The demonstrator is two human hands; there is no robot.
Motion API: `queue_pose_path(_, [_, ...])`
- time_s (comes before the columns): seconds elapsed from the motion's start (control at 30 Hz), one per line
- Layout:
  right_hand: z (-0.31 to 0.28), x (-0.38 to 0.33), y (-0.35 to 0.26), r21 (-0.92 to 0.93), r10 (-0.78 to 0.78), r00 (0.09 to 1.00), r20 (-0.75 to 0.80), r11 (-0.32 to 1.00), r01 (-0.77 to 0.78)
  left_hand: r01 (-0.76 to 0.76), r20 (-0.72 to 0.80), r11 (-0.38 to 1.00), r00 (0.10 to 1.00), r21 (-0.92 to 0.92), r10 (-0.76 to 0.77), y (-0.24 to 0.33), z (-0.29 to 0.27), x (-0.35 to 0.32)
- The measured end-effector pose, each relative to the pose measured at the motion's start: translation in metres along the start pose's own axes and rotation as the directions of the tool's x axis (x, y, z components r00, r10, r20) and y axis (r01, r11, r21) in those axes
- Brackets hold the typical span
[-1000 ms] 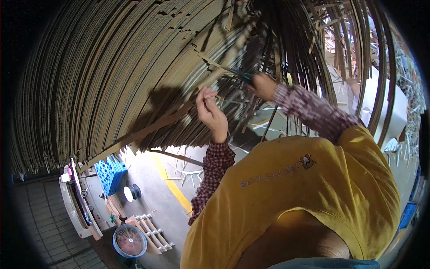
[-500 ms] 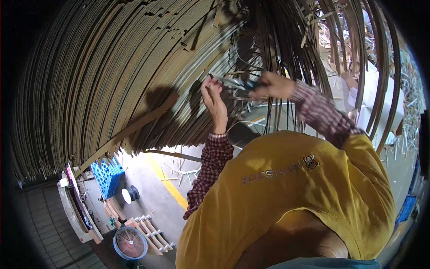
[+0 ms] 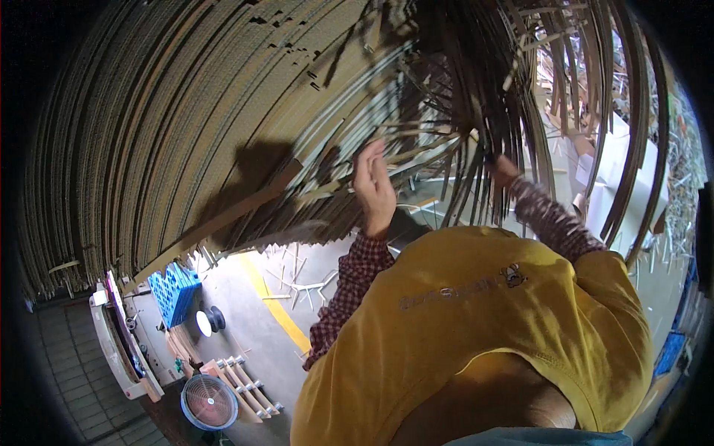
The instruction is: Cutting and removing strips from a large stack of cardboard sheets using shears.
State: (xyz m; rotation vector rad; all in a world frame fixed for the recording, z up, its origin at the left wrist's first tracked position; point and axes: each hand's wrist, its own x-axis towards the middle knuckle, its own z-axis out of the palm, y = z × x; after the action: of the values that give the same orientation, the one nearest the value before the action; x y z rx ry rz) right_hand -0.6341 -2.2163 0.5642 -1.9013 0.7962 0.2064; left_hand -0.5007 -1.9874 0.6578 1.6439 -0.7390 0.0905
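A large stack of corrugated cardboard sheets (image 3: 186, 126) rises before me, its edges facing me in curved rows. My left hand (image 3: 375, 189) is raised beside the stack's lower right edge, fingers stretched upward and holding nothing I can see. To the right, my right hand (image 3: 506, 171) is blurred, closed around a dark-handled tool (image 3: 489, 159) mostly lost among the hanging strips. Pale cardboard strips (image 3: 424, 154) stretch from the stack near my left hand toward the right hand. Dark loose strips (image 3: 483, 82) hang in a bunch above the right hand.
Scraps (image 3: 305, 286) lie on the grey floor beside a yellow line (image 3: 271, 305). At the lower left are a round fan (image 3: 210, 401), a wooden rack (image 3: 249, 386), a blue plastic pallet (image 3: 172, 293) and a black-and-white spool (image 3: 210, 321). More hanging strips (image 3: 632, 141) and shredded waste (image 3: 683, 149) fill the right side.
My right hand has swung right and slightly down with the tool, away from my left hand. The left hand has shifted a little right and down, its fingers now straighter.
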Motion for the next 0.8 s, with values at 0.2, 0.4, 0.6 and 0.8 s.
queue_pose_path(0.2, [-0.050,-0.052,-0.014,-0.102,-0.293,0.806,0.514,0.913,0.396,0.256,0.070,0.951,0.966,-0.174,-0.247,-0.028,0.011,0.002])
queue_pose_path(0.4, [0.013,-0.024,-0.158,-0.007,-0.393,0.886,0.246,0.913,0.407,0.248,0.004,0.953,0.968,-0.177,-0.251,-0.025,0.005,0.011])
queue_pose_path(0.6, [0.058,0.060,-0.186,-0.073,-0.478,0.853,0.209,0.862,0.502,0.061,-0.054,0.998,0.997,-0.036,-0.063,-0.010,0.007,0.020])
queue_pose_path(0.8, [0.063,0.012,-0.062,0.043,-0.505,0.851,0.144,0.862,0.504,-0.034,-0.152,0.992,0.987,0.122,0.053,-0.001,-0.012,-0.003])
